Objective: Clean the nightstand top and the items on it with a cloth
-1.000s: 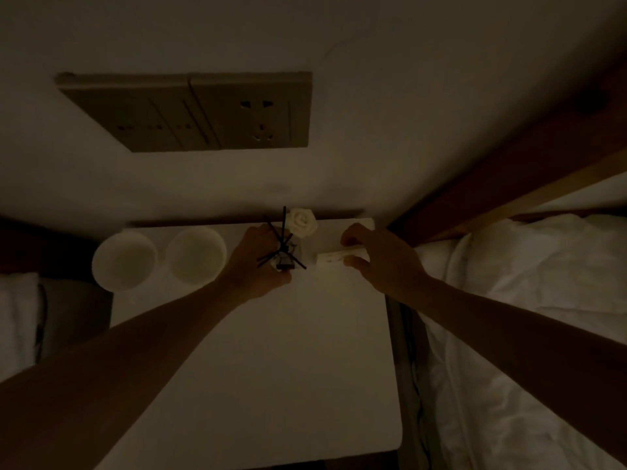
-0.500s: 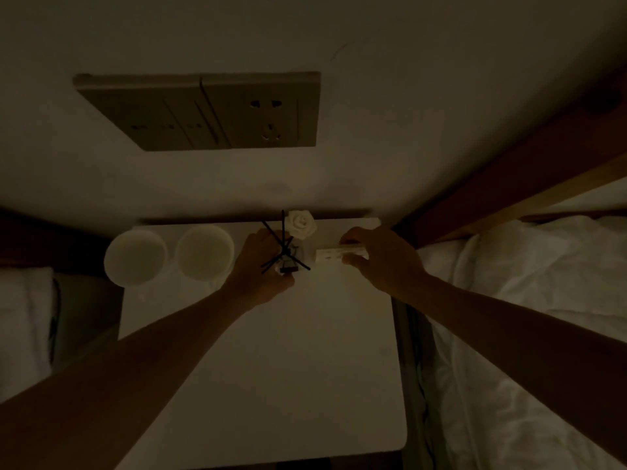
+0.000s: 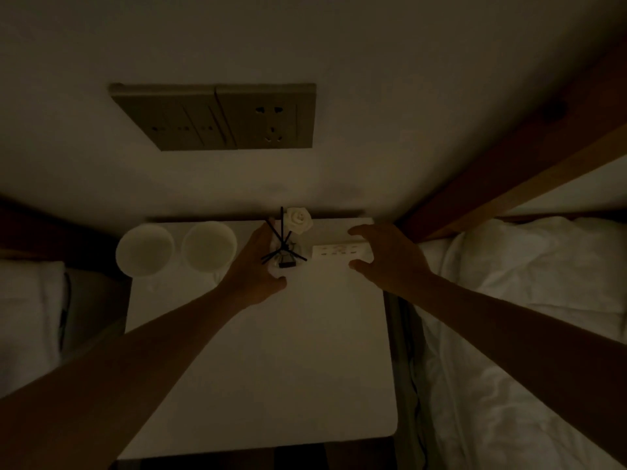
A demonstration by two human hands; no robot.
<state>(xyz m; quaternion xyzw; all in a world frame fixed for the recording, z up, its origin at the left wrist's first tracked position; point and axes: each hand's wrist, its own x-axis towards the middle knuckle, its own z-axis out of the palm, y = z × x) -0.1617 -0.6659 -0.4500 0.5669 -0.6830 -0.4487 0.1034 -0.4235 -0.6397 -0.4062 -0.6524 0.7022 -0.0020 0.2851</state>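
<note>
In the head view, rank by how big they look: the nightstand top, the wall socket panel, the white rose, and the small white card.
1. nightstand top
2. wall socket panel
3. small white card, partly under the right hand
4. white rose

Camera distances differ, so this is apparent size only.

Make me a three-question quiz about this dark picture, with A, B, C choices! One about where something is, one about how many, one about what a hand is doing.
1. Where is the white rose?
A. At the nightstand's back edge, by the wall
B. On the bed
C. Inside a cup

2. How many white cups stand on the nightstand?
A. One
B. Two
C. Four

3. What is the left hand doing?
A. Lying flat on the bed
B. Holding a cup
C. Gripping the little bottle with black sticks

Answers: 1 A, the rose sits beside the wall. 2 B, two cups stand side by side, back left. 3 C, fingers curl round the bottle.
</note>
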